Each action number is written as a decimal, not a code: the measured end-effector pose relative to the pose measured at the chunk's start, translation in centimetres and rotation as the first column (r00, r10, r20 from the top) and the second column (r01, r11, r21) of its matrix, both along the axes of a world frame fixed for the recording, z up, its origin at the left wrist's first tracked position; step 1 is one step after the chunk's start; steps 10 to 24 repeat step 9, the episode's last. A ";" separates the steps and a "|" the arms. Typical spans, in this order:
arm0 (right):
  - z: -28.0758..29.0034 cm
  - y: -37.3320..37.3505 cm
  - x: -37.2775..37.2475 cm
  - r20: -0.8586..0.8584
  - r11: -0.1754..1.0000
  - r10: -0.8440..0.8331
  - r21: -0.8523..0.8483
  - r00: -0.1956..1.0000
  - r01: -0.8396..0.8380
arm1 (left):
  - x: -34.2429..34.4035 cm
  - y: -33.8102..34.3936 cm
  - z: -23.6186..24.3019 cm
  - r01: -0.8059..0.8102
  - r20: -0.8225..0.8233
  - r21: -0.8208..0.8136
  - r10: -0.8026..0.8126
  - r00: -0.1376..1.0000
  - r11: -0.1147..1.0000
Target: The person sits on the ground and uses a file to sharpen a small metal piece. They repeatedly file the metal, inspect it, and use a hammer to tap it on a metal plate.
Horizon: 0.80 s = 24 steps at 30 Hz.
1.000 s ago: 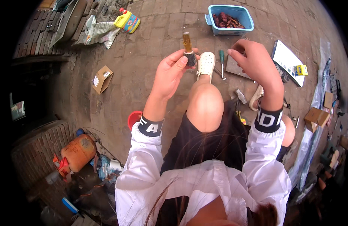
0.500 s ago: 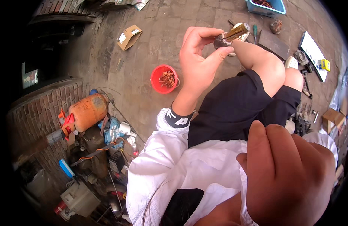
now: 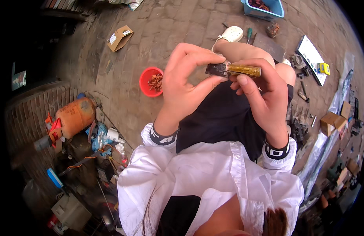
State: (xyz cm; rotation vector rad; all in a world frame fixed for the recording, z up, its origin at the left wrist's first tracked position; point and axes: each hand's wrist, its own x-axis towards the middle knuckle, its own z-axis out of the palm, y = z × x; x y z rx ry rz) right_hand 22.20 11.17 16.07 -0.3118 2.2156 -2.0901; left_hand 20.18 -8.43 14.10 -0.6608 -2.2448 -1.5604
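Observation:
Above my lap, both hands hold a small part (image 3: 245, 70) with a dark, blocky end and a long brass-coloured end. I cannot tell its exact kind. My left hand (image 3: 186, 80) pinches the dark end between thumb and fingertips. On the brass-coloured end, the thumb and fingers of my right hand (image 3: 264, 88) are closed. Left of my left wrist, a red bucket (image 3: 143, 88) on the ground holds reddish-brown scraps, partly hidden by my hand.
A blue tub (image 3: 264, 15) of similar scraps stands at the far right. Nearer are a screwdriver (image 3: 249, 34), a dark plate (image 3: 268, 45) and a white panel (image 3: 310, 55) with a yellow box (image 3: 324, 69). An orange gas cylinder (image 3: 76, 118) lies left, a cardboard box (image 3: 119, 38) beyond.
My right hand has gone from close in front of my chest out to the part and taken hold of its brass-coloured end. My left hand has lowered, and the part now lies nearly level.

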 end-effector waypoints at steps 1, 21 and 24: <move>-0.1 0.2 0.0 0.005 1.000 0.006 -0.018 1.000 -0.006 | -0.2 0.2 -0.1 0.023 0.013 0.016 -0.023 1.000 1.000; -2.6 0.8 0.4 -0.079 0.974 -0.166 -0.171 0.983 0.150 | -1.6 1.7 -2.3 0.126 0.458 0.609 -0.476 0.751 0.783; -2.6 0.8 0.4 -0.079 0.974 -0.166 -0.171 0.983 0.150 | -1.6 1.7 -2.3 0.126 0.458 0.609 -0.476 0.751 0.783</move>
